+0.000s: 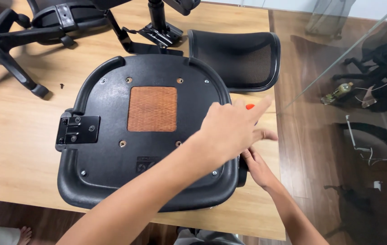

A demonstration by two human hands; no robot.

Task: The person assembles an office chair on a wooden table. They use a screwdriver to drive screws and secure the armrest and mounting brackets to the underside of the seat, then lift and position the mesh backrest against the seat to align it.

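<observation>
Grip: left hand (229,131) open-fingered above smooth black plastic seat base (112,168), right hand (257,167) clutching its rounded edge.

- Overturned black chair seat (112,149) lies at frame centre on the wooden surface (12,136).
- Left hand (232,129) reaches across its right edge, fingers spread.
- Right hand (257,168) touches that edge, lower right.
- Mesh backrest (239,56) lies upper right.
</observation>
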